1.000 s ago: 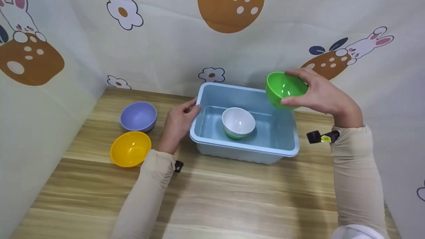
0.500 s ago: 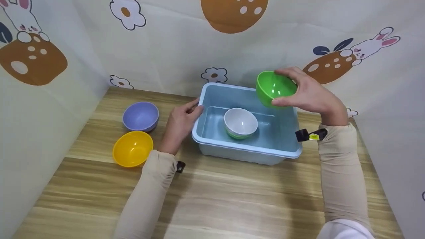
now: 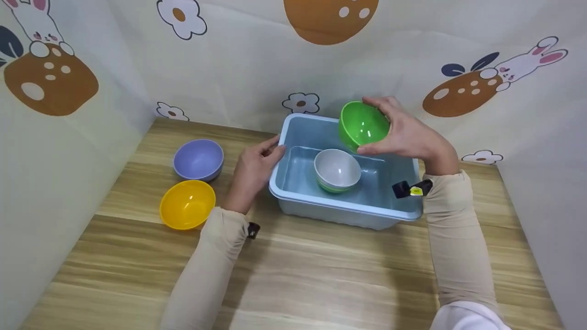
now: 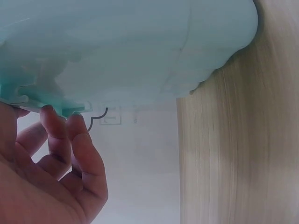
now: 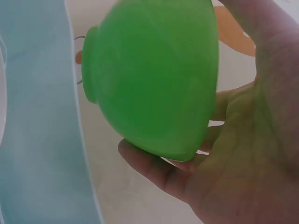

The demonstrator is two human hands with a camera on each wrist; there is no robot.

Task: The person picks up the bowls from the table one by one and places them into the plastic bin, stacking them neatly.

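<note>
Head view: from above you, facing forward and down, widest; takes in table (image 3: 321,275), tub (image 3: 339,213), your left hand (image 3: 253,172) and right hand (image 3: 410,135). Left wrist: close along tub's outside, turned sideways. Right wrist: close on outside of your green bowl (image 5: 154,79). Tub shared by all three; green bowl by head and right wrist.

Wood-grain tabletop (image 3: 321,279), light and dark bands running left to right. Along far edge, creased cream backdrop (image 3: 238,68), with pale sides at left and right. On far side: large white flower print (image 3: 181,17) toward left, three smaller flower prints (image 3: 301,103) low down, cropped brown spotted print (image 3: 328,23) at top. Far right: rabbit print (image 3: 522,65) against brown fruit print (image 3: 462,97) with navy leaves (image 3: 485,61). Similar rabbit-and-fruit print (image 3: 51,64) on left side.
</note>
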